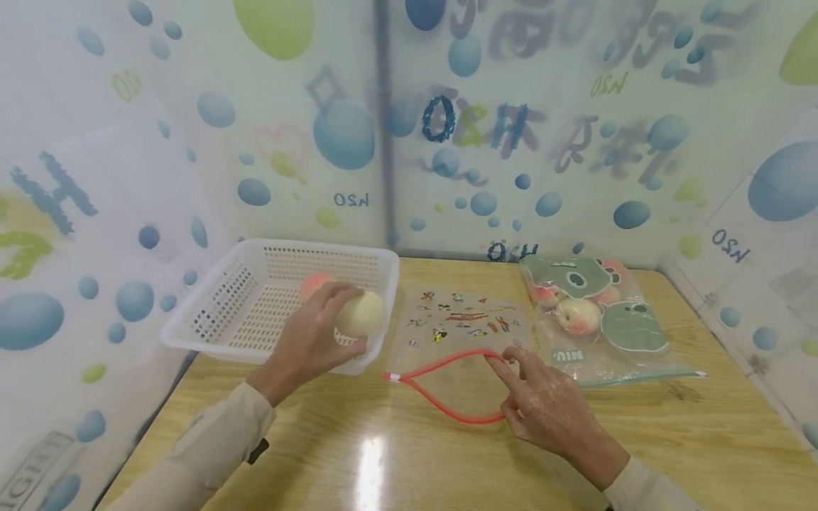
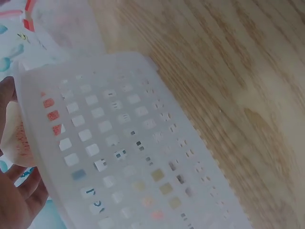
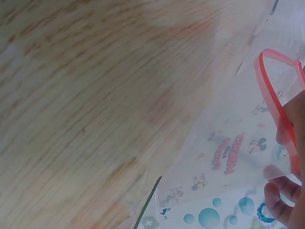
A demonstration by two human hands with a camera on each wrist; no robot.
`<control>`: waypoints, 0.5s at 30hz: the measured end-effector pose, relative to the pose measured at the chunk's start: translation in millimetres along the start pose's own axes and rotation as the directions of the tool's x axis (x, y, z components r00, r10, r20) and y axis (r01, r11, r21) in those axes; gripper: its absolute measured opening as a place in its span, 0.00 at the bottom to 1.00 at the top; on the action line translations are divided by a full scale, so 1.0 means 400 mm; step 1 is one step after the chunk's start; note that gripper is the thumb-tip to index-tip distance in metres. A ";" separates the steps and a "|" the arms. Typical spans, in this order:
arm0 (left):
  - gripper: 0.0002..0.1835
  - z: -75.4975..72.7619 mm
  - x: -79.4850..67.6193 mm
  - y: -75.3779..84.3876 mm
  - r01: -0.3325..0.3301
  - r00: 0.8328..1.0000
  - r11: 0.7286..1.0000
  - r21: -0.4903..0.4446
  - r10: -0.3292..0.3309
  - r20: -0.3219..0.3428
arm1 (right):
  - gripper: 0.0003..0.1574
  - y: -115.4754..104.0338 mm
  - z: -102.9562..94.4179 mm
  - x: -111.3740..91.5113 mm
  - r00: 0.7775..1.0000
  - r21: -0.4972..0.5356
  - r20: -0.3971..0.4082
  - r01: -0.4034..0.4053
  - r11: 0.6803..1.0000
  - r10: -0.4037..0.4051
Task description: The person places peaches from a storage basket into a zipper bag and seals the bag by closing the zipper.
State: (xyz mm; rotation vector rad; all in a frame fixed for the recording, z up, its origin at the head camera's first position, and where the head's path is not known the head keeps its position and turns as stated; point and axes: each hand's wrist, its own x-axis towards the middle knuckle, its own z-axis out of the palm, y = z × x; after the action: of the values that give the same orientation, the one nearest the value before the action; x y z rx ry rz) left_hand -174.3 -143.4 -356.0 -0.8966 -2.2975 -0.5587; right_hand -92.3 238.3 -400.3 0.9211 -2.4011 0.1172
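My left hand (image 1: 314, 330) grips a pale yellow peach (image 1: 361, 314) above the near right part of the white basket (image 1: 192, 321). In the left wrist view this peach (image 2: 19, 138) shows red speckles beside the basket's wall (image 2: 95, 124). A pinkish-red peach (image 1: 316, 284) lies in the basket, partly behind my left hand. On the table, a clear zip bag (image 1: 409, 328) with cartoon prints has its red-edged mouth spread apart. My right hand (image 1: 549, 401) holds the right end of that mouth, its index finger at the upper red edge (image 3: 270, 90).
A second clear bag with green prints (image 1: 633, 328) lies to the right, with several peaches (image 1: 578, 316) inside. The wooden table (image 1: 307, 440) meets a patterned curtain (image 1: 287, 213) at the back and sides.
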 end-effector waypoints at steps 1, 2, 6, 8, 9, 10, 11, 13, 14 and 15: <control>0.40 -0.001 -0.002 0.003 -0.001 1.000 1.000 -0.005 0.001 -0.006 | 0.44 0.000 0.000 0.000 1.000 -0.001 0.001 0.000 1.000 0.000; 0.40 -0.002 -0.004 0.007 -0.001 1.000 1.000 -0.010 0.001 -0.010 | 0.44 0.000 0.001 0.001 1.000 -0.001 0.002 0.000 1.000 0.000; 0.39 -0.008 -0.010 0.030 -0.002 1.000 0.999 -0.032 0.002 -0.018 | 0.44 -0.002 0.000 0.003 1.000 -0.004 0.002 0.000 1.000 0.000; 0.38 -0.013 -0.012 0.046 -0.014 1.000 0.999 -0.040 0.013 -0.021 | 0.44 -0.003 0.000 0.005 1.000 -0.005 0.005 0.002 1.000 -0.002; 0.38 -0.015 -0.012 0.054 -0.023 1.000 0.999 -0.042 0.022 -0.021 | 0.44 -0.003 0.000 0.005 1.000 -0.007 0.009 0.001 1.000 -0.001; 0.38 -0.016 -0.012 0.063 -0.034 0.999 0.998 -0.045 0.033 -0.022 | 0.44 -0.004 0.001 0.005 1.000 -0.008 0.010 0.002 1.000 -0.002; 0.38 -0.018 -0.012 0.072 -0.042 0.999 0.998 -0.044 0.041 -0.020 | 0.44 -0.004 0.001 0.006 1.000 -0.008 0.008 0.004 1.000 -0.004; 0.38 -0.022 -0.013 0.091 -0.057 0.998 0.997 -0.054 0.056 -0.014 | 0.44 -0.003 0.003 0.005 1.000 -0.009 0.003 0.007 1.000 -0.007; 0.39 -0.023 -0.012 0.099 -0.066 0.998 0.996 -0.066 0.065 -0.016 | 0.44 -0.002 0.003 0.005 1.000 -0.009 0.002 0.007 1.000 -0.007; 0.39 -0.023 -0.011 0.107 -0.073 0.997 0.995 -0.074 0.072 -0.020 | 0.44 -0.002 0.003 0.005 1.000 -0.009 -0.001 0.009 1.000 -0.009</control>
State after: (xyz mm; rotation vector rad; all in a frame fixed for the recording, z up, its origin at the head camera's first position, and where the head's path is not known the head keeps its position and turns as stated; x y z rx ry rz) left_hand -137.6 -121.5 -345.3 -1.0021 -2.2315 -0.6217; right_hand -93.7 236.1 -400.4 0.9271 -2.3946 0.1030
